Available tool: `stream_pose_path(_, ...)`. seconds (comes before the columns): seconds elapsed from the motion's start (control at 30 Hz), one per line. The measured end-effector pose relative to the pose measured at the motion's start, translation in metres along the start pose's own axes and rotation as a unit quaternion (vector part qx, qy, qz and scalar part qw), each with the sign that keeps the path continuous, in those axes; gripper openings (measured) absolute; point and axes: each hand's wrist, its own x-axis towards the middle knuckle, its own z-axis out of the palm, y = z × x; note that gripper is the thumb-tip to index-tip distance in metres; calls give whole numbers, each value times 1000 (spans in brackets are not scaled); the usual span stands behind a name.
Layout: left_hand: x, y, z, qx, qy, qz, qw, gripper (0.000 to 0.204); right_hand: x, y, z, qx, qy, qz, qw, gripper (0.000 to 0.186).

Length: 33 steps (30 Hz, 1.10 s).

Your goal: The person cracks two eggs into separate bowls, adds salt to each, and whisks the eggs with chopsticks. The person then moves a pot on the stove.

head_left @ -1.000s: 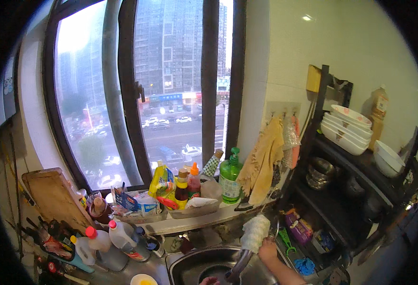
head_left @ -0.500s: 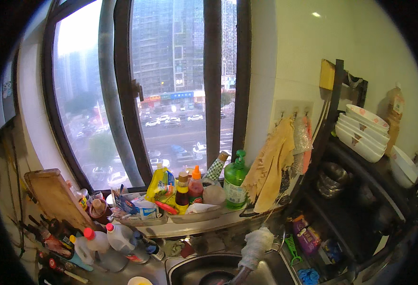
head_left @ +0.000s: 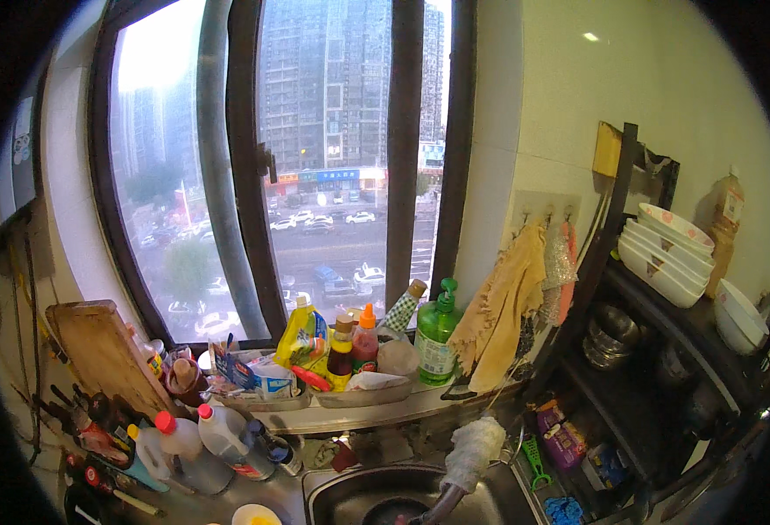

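On the left, a greyish translucent plastic jug with a red cap (head_left: 227, 440) stood on the metal worktop (head_left: 287, 497), and near the lower edge sat a round white bowl (head_left: 242, 514) with something yellow inside. Next came the rectangular stainless-steel sink (head_left: 337, 500). At its bottom edge showed a pinkish sliver, probably the left hand (head_left: 400, 519); too little showed to tell whether its grip was loose or clenched. Just beside it, the curved dark metal spout (head_left: 446, 504) slanted over the basin, its upper part wrapped in a ribbed, off-white cloth sleeve (head_left: 475, 451). The spout looked stiff, smooth and likely slippery if wet; the sleeve looked light, soft and squashable, best held around its thick middle, where fingers would sink in. The right hand was out of view, its grip untold. Farther right lay a crumpled blue cloth (head_left: 563, 510).
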Motion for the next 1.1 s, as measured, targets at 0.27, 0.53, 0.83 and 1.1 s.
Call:
stream_pose_path(0.27,-1,-6,1,50,7,15,999,26,5,5,-9,28,13,-7,1000,47)
stream_pose_path(0.53,-30,-21,9,94,-2,19,995,26,28,14,-53,-24,74,-36,996,62)
stream_pose_path(0.83,-50,70,-5,-148,72,-130,978,27,121,-49,-153,129,134,-49,981,104)
stream_pose_path(1.1,-55,44,-9,298,89,278,909,25,93,-92,-174,-3,171,-109,979,97)
